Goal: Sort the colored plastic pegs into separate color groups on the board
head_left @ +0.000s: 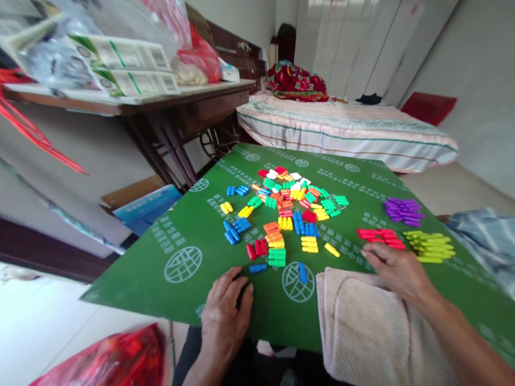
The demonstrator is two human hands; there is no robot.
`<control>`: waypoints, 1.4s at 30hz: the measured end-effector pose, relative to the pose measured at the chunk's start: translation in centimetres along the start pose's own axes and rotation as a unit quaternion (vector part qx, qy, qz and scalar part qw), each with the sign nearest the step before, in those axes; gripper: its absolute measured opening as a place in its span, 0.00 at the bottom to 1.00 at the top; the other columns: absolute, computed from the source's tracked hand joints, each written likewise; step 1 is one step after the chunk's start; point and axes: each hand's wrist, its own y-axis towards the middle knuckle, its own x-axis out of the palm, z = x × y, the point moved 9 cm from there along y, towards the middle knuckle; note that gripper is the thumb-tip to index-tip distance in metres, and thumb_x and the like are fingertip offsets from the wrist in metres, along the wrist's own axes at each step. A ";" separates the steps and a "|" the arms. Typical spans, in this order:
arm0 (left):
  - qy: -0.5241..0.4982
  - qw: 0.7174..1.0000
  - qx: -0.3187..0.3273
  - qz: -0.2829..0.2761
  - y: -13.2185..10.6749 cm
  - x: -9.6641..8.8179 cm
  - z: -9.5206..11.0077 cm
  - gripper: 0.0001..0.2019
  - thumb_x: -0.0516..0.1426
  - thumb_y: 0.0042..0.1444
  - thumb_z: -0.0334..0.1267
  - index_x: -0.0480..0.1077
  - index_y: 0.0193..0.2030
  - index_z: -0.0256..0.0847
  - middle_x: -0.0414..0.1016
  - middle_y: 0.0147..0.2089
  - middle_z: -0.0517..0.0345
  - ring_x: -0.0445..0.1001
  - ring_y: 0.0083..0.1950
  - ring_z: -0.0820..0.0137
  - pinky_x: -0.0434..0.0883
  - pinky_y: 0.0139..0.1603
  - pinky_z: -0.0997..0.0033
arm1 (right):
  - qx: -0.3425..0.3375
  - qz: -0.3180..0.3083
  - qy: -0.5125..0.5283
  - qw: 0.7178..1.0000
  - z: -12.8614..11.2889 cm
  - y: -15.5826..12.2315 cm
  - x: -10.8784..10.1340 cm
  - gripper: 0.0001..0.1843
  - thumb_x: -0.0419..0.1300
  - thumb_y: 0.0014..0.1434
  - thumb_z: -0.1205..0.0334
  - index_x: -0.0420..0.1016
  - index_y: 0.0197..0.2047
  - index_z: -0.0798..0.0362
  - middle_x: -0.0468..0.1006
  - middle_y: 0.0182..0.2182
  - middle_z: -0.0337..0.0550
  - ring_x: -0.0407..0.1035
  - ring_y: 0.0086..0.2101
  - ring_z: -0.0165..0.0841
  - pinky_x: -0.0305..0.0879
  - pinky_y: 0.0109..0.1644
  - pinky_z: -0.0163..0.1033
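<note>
My left hand point(228, 303) rests on the front edge of the green board point(132, 273), fingers bent, thumb apart, nothing held. Just beyond it lie a blue bullet-shaped plastic piece point(258, 268) and a green group point(277, 257). At the right, my right hand point(396, 267) reaches over a folded beige towel point(362, 316). Its fingertips are low on the board beside a row of red pieces point(381, 237), slightly apart, with no piece visible between them. Lime-green pieces point(429, 245) and purple pieces point(403, 211) lie in groups beyond that hand. A single blue piece point(303, 273) lies between the hands.
Mixed small groups, including yellow pieces point(309, 244) and blue pieces point(232, 232), spread over the board's middle. A cluttered table point(189, 102) stands at the left, a bed point(346, 128) behind. A red bag point(116, 359) lies on the floor, front left.
</note>
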 end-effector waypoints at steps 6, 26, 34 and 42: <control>-0.055 0.998 -0.043 -0.005 0.6 -0.6 0.0 0.08 0.55 0.57 0.40 0.73 0.39 0.41 0.75 0.48 0.51 0.74 0.48 0.65 0.75 0.49 0.63 | -0.090 -0.048 0.041 0.994 -6.4 -1.5 2.0 0.14 0.50 0.60 0.51 0.76 0.35 0.44 0.79 0.25 0.34 0.71 0.22 0.30 0.62 0.27 0.33; 0.021 0.998 0.035 -0.039 1.4 2.8 1.7 0.17 0.54 0.53 0.34 0.68 0.51 0.40 0.70 0.57 0.45 0.71 0.56 0.59 0.75 0.51 0.57 | -0.183 -0.159 0.039 0.969 -16.4 0.7 5.1 0.14 0.48 0.62 0.57 0.74 0.33 0.46 0.77 0.24 0.35 0.68 0.25 0.28 0.55 0.30 0.33; 0.038 0.994 0.089 -0.056 0.7 3.4 1.9 0.20 0.55 0.52 0.33 0.66 0.54 0.37 0.63 0.63 0.41 0.66 0.60 0.57 0.75 0.51 0.57 | -0.194 -0.166 0.002 0.967 -18.8 3.4 6.3 0.13 0.49 0.62 0.57 0.74 0.35 0.46 0.78 0.27 0.35 0.70 0.28 0.28 0.55 0.32 0.32; 0.025 0.994 0.084 -0.064 0.4 3.8 1.6 0.20 0.54 0.54 0.34 0.65 0.55 0.39 0.60 0.65 0.45 0.65 0.62 0.58 0.73 0.53 0.59 | -0.148 -0.164 -0.146 0.964 -18.5 11.7 8.1 0.15 0.53 0.57 0.64 0.76 0.45 0.45 0.80 0.33 0.42 0.73 0.35 0.34 0.59 0.34 0.34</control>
